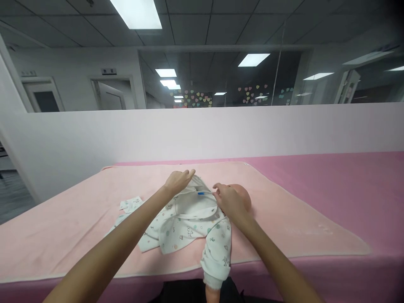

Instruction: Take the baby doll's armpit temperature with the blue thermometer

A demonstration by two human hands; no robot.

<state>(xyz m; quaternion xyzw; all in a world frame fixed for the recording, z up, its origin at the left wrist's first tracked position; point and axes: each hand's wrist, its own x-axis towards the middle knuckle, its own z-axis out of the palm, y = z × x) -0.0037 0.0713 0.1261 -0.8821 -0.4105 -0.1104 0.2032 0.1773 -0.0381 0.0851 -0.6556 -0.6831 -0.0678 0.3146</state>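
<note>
On a pink table, a doll lies beneath the hands: left hand pinching its shirt, right hand holding a blue-tipped stick, partly hiding the doll's head.

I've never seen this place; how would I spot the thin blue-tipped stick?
On the peach blanket, find the doll in printed white clothes. Near its head, the right hand holds the slim stick. Its bright blue end stands out against the pale fabric.

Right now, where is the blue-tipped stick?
The blue-tipped stick is below the head view's centre, held in the right hand, its blue end pointing left, over the white printed top.
</note>
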